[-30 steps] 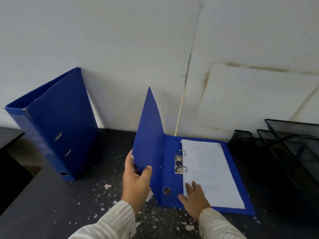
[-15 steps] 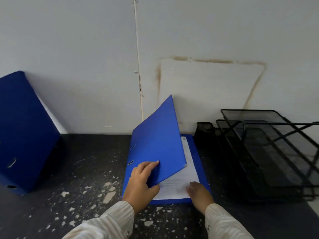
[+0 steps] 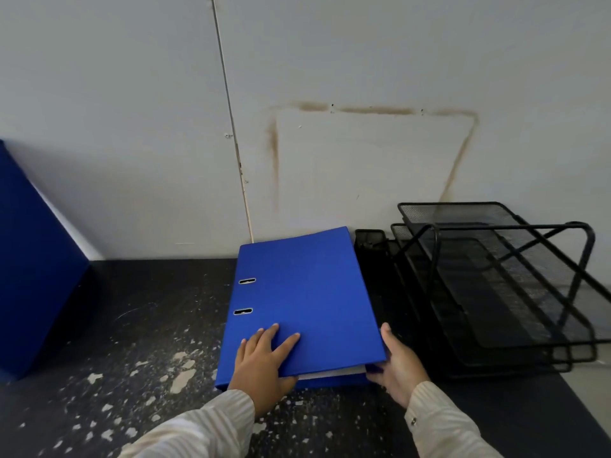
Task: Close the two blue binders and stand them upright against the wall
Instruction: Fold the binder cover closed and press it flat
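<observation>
Flat binder: the flat binder (image 3: 307, 292) lies shut on the dark surface (image 3: 148, 325), near the back edge, with its far end close to the wall (image 3: 132, 127). Its spine faces left.
Cover: it sits a little raised at the near right corner, and white paper (image 3: 330, 374) peeks out there.
Left grip: the left grip (image 3: 264, 361) rests flat on the cover's near left part, fingers straight, so it is open.
Right grip: the right grip (image 3: 400, 365) holds the near right corner, thumb along the right edge and fingers tucked under.
Second binder: the second binder (image 3: 33, 259) stands at the surface's left side, tilted, leaning on the wall.
Trays: black mesh trays (image 3: 496, 292) sit just beside the flat binder, on its right.
Surface: dark, with pale chips near the front.
</observation>
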